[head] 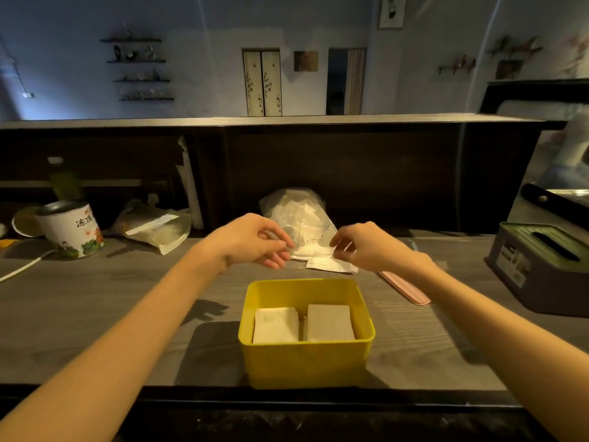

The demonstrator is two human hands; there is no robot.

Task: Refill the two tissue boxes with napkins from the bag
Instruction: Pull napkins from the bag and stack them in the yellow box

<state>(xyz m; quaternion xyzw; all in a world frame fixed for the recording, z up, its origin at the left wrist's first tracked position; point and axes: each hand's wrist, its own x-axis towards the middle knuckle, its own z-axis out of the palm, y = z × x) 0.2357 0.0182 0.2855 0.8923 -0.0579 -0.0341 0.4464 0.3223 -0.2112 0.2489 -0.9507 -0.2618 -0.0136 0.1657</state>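
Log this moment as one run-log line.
stage: fetching napkins | left hand: open at bag | right hand: open at bag | yellow box: two stacks | grey box: lidded

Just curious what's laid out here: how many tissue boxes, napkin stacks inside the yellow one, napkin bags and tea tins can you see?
Tissue boxes: 2, yellow box and grey box
Napkin stacks in yellow box: 2, left stack and right stack
Napkin bag: 1
Tea tin: 1
Total: 6
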